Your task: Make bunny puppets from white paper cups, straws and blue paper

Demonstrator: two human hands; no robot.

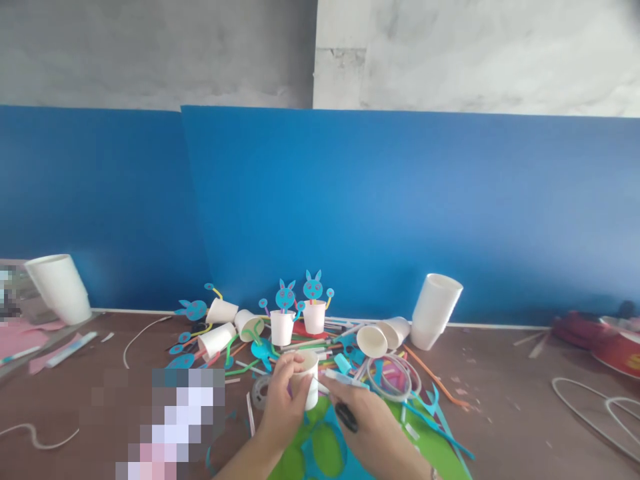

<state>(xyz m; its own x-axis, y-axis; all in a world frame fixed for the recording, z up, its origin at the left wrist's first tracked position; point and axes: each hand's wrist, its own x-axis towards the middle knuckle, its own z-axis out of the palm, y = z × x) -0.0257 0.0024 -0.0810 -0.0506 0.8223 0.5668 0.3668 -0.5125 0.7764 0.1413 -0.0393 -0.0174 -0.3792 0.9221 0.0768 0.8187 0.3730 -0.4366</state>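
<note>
My left hand [286,397] is wrapped round a white paper cup [311,399], its thumb at the front of the wall. In my right hand [369,423] is a pair of scissors with a dark handle [346,417]. Their thin tip meets or nearly meets the cup's right side; I cannot tell whether it goes through. Beneath both hands lie green paper [327,448] and blue paper with cut-out shapes. Just behind stand two cups with blue rabbit heads [285,295] and straw arms, one the white cup [282,329] and the other the paper cup [315,317].
Stacked cups [435,312] stand at right, another stack [60,290] at far left. Loose cups [373,341], straws [440,380] and a tape roll [260,392] clutter the middle. A blue partition [375,213] rises behind. A red container [620,350] sits far right.
</note>
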